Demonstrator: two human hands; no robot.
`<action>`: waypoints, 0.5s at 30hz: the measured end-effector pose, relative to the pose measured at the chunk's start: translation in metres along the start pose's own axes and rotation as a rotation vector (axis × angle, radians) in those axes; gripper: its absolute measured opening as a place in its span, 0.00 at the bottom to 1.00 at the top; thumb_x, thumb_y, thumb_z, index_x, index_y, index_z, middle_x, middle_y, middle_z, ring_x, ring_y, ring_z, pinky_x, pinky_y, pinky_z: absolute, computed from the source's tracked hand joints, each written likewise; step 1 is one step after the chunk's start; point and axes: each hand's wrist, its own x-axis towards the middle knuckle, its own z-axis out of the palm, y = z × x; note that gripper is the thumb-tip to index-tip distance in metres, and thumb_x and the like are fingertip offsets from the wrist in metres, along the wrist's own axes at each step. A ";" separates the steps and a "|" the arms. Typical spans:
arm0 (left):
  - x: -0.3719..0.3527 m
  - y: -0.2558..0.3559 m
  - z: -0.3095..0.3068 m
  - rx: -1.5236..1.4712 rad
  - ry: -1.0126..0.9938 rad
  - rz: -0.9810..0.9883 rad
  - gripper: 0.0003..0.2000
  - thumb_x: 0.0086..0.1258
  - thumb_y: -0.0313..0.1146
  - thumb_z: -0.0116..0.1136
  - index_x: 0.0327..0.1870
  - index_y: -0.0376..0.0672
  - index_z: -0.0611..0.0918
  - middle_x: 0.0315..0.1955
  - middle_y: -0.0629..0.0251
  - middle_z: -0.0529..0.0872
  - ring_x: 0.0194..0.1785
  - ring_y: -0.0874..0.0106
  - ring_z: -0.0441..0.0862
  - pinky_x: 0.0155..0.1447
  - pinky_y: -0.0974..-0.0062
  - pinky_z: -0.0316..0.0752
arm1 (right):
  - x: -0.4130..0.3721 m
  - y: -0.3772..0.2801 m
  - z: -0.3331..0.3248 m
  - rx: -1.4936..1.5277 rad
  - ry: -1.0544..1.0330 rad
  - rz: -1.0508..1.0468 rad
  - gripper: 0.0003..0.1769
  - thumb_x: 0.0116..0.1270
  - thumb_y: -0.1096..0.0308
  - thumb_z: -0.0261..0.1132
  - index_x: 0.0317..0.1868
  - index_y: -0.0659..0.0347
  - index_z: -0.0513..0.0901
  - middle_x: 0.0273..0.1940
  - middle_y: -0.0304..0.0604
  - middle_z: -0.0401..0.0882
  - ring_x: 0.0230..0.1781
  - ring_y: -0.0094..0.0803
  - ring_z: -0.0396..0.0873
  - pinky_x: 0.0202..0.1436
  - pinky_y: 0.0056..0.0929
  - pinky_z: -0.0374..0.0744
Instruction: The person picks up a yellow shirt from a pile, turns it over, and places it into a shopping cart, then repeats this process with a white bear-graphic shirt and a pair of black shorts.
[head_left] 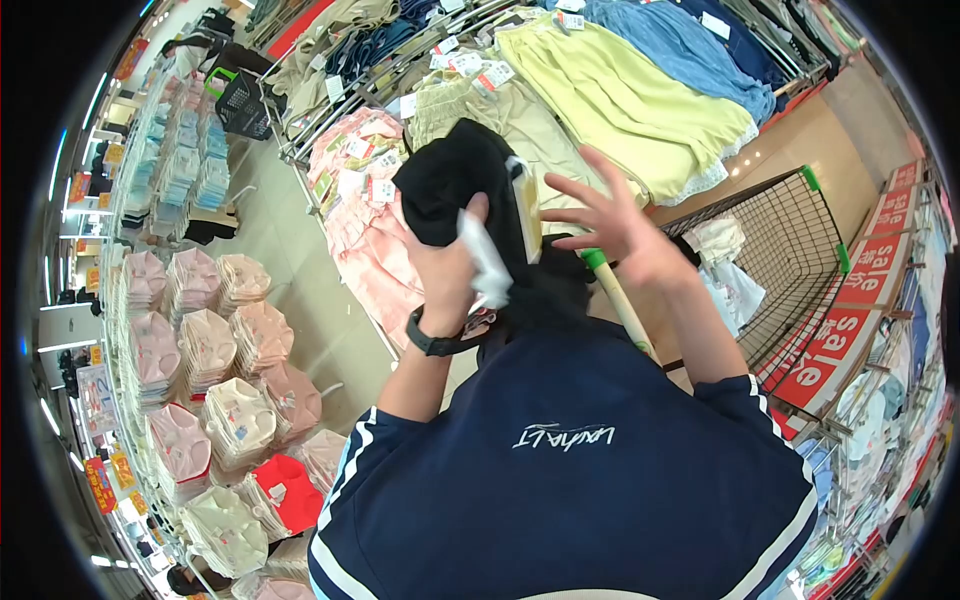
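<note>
Black cloth [455, 180] is held up in front of my chest, with my left hand [445, 270] wrapped against its lower side. A blurred white tag or packet [484, 262] shows at that hand, beside the thumb. A pale yellow and white strip [527, 215] lies along the cloth's right edge. To the right of the strip, my right hand [630, 235] has its fingers spread, apart from the cloth and holding nothing. A dark watch band sits on my left wrist. More black fabric hangs below, partly hidden by my arms and shirt.
A rack with pink [375, 250], yellow [630, 90] and blue clothes [690, 60] stands ahead. On the right is a cart [780, 250] holding white items, beside red sale signs [880, 270]. Stacked garments [240, 420] fill the left display. A person [215, 50] carries a basket [243, 105].
</note>
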 end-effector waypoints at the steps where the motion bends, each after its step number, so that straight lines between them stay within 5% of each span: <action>1: 0.002 -0.012 0.002 0.073 0.039 0.008 0.22 0.62 0.18 0.61 0.58 0.32 0.73 0.50 0.61 0.82 0.52 0.73 0.80 0.60 0.76 0.72 | -0.001 -0.006 0.020 -0.147 0.021 0.034 0.86 0.29 0.27 0.76 0.74 0.58 0.27 0.75 0.63 0.39 0.73 0.54 0.52 0.69 0.50 0.62; 3: 0.002 -0.019 0.013 0.066 0.052 0.090 0.19 0.63 0.18 0.60 0.56 0.32 0.75 0.48 0.61 0.83 0.51 0.73 0.80 0.58 0.76 0.72 | -0.002 0.025 0.043 -0.589 0.011 -0.222 0.83 0.34 0.40 0.82 0.74 0.64 0.29 0.74 0.64 0.40 0.75 0.56 0.48 0.74 0.45 0.55; 5: 0.009 -0.024 0.009 0.103 0.110 0.073 0.17 0.63 0.19 0.60 0.54 0.33 0.76 0.48 0.61 0.83 0.50 0.73 0.80 0.57 0.77 0.73 | -0.003 0.033 0.063 -0.731 0.158 -0.142 0.79 0.39 0.47 0.83 0.73 0.68 0.31 0.74 0.64 0.39 0.76 0.54 0.42 0.76 0.39 0.49; 6: 0.013 -0.025 0.007 0.123 0.143 0.065 0.16 0.64 0.19 0.59 0.53 0.33 0.77 0.47 0.61 0.84 0.50 0.73 0.80 0.57 0.77 0.73 | 0.003 0.035 0.063 -0.655 0.288 -0.047 0.67 0.48 0.58 0.79 0.74 0.67 0.37 0.71 0.61 0.51 0.74 0.47 0.51 0.75 0.39 0.52; 7: 0.015 -0.010 0.011 0.041 0.138 0.052 0.14 0.65 0.19 0.59 0.52 0.33 0.78 0.47 0.61 0.84 0.49 0.73 0.81 0.57 0.76 0.74 | 0.006 0.027 0.058 -0.305 0.353 0.000 0.47 0.57 0.67 0.72 0.72 0.68 0.54 0.65 0.55 0.66 0.66 0.41 0.67 0.70 0.36 0.63; 9: 0.026 -0.003 -0.002 -0.325 0.114 -0.184 0.14 0.65 0.19 0.58 0.53 0.34 0.78 0.48 0.60 0.83 0.49 0.70 0.81 0.58 0.73 0.75 | 0.015 0.067 0.004 -0.153 0.543 0.065 0.29 0.62 0.72 0.66 0.63 0.67 0.70 0.56 0.47 0.77 0.55 0.34 0.78 0.61 0.32 0.74; 11: 0.029 0.002 -0.015 -0.417 0.055 -0.344 0.14 0.68 0.22 0.57 0.55 0.35 0.77 0.51 0.59 0.82 0.53 0.66 0.81 0.60 0.68 0.76 | 0.016 0.020 -0.005 0.226 0.601 0.115 0.19 0.65 0.73 0.63 0.57 0.66 0.76 0.53 0.46 0.79 0.50 0.32 0.80 0.55 0.28 0.78; 15: 0.022 0.007 -0.020 -0.549 -0.034 -0.514 0.16 0.72 0.27 0.54 0.59 0.36 0.74 0.55 0.58 0.80 0.56 0.64 0.79 0.62 0.66 0.75 | 0.012 -0.003 -0.021 0.286 0.532 0.079 0.18 0.68 0.70 0.60 0.56 0.68 0.75 0.51 0.46 0.80 0.51 0.32 0.80 0.56 0.31 0.78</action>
